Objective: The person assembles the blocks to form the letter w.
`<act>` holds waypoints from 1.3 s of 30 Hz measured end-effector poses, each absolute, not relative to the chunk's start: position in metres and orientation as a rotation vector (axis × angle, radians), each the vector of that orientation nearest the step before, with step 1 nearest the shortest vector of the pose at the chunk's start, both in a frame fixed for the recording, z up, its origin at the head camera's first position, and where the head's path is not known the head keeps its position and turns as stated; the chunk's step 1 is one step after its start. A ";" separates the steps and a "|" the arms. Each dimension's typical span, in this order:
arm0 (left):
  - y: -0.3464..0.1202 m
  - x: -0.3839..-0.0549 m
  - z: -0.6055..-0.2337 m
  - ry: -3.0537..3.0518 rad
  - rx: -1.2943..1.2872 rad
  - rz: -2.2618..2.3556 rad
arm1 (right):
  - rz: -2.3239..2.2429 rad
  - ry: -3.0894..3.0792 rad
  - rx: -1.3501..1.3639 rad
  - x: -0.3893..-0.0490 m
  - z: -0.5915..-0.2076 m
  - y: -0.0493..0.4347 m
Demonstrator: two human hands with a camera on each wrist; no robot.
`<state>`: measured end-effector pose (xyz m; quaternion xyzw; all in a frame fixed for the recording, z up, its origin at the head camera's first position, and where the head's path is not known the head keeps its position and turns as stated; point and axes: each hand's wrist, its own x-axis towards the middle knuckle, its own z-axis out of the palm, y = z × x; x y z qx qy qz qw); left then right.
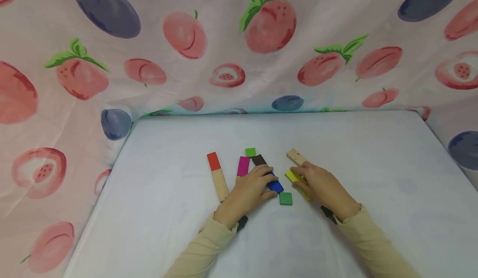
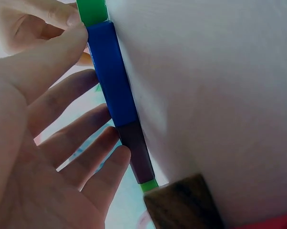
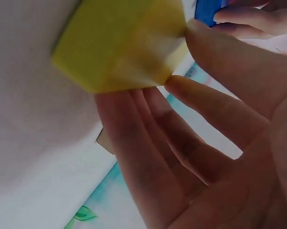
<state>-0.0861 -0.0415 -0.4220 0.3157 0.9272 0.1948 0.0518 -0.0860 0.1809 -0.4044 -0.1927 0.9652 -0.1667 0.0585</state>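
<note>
My left hand (image 1: 249, 188) rests at a blue block (image 1: 275, 186) and a dark brown block (image 1: 258, 159) laid end to end. In the left wrist view its thumb reaches the end of the blue block, beside a green block (image 2: 93, 11), and the spread fingertips touch along the row's side. My right hand (image 1: 325, 184) holds a long yellow block (image 1: 292, 176) between thumb and fingers, right of the row. Nearest me, a green square block (image 1: 285, 198) sits at the blue one's end. A light green square block (image 1: 250, 152) lies at the dark brown block's far end.
Left of the row lie a magenta block (image 1: 243, 166), partly behind my left hand, and a red block (image 1: 213, 161) end to end with a plain wooden block (image 1: 220, 184). Another plain wooden block (image 1: 296, 156) lies beyond my right hand. Fruit-patterned cloth (image 1: 224, 41) rises behind the white table (image 1: 168, 236).
</note>
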 end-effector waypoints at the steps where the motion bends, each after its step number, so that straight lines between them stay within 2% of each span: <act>1: -0.041 -0.085 -0.422 2.820 0.962 0.590 | -0.504 2.929 -0.580 -0.086 -0.405 0.180; 26: -0.040 -0.085 -0.423 2.824 0.970 0.587 | -0.652 2.926 -0.257 -0.102 -0.405 0.172; 39: -0.040 -0.085 -0.424 2.823 0.960 0.589 | -0.756 2.883 -0.275 -0.107 -0.407 0.179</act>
